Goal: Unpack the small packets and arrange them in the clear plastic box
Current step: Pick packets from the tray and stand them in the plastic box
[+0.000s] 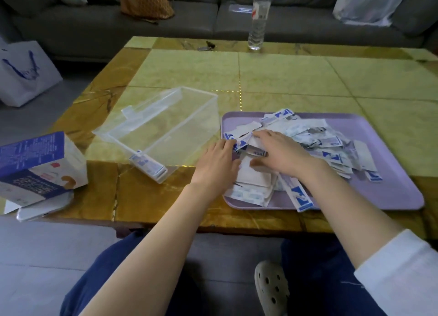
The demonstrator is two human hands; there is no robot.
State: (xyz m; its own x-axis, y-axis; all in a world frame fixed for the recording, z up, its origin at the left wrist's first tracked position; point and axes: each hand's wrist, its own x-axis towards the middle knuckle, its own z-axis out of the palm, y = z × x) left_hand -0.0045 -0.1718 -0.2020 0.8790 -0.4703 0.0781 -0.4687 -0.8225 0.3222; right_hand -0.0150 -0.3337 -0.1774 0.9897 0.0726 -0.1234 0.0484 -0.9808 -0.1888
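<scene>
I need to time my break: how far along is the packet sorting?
Early. Done: packets lie loose in a pile on the tray, and a few seem to sit at the near end of the box. In hand: the left hand and right hand rest on the pile, apparently gathering some. Left: nearly the whole pile must go into the box.

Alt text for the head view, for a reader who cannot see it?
The left hand and right hand rest on a heap of small packets on a purple tray. Left of it sits a clear plastic box, a few packets at its near end.
</scene>
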